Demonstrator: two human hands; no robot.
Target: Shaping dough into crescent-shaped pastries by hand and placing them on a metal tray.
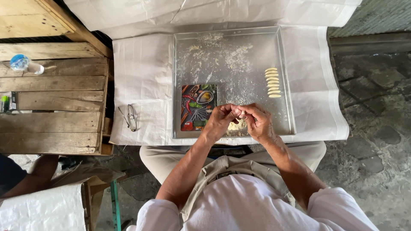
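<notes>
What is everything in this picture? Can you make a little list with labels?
place: metal tray dusted with flour, on a white cloth
left hand: pinching a small bit of dough together with the right hand
right hand: fingers meet the left hand's over the tray
dough lump: on the tray, under the hands
shaped pieces: a short row, right side of tray
picture board: lower left of tray
glasses: on the cloth, left of tray
crate: wooden, far left

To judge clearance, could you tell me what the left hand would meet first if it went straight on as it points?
Probably the right hand: the left hand points toward it, fingertips already meeting over the dough lump.
</notes>
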